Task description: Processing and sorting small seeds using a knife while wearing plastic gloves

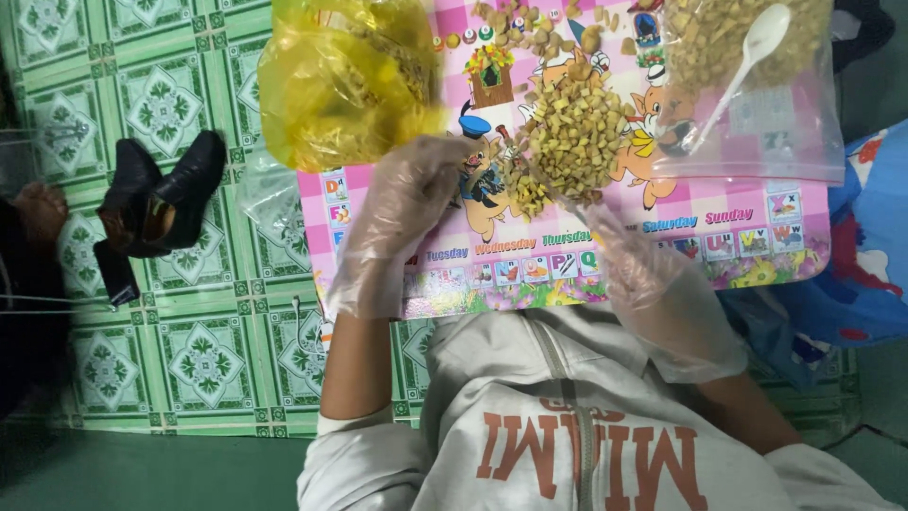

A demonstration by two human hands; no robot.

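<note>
Both hands wear loose clear plastic gloves over a pink picture board (757, 237). My right hand (643, 274) grips the bottom of a small clear bag (572, 132) packed with diced yellowish-brown pieces. My left hand (407, 208) has its fingertips drawn together at that bag's left edge, beside a few loose pieces (520, 194) on the board. What the fingertips pinch is hidden by the glove. More loose pieces (539, 33) lie scattered at the board's far side.
A crumpled yellow plastic bag (345, 80) sits at the board's far left. A clear zip bag (757, 95) of pieces with a white plastic spoon (747, 57) lies far right. Black shoes (161, 199) stand on the green tiled floor (208, 360). Another person's hand (38, 213) is at left, blue cloth (880, 246) at right.
</note>
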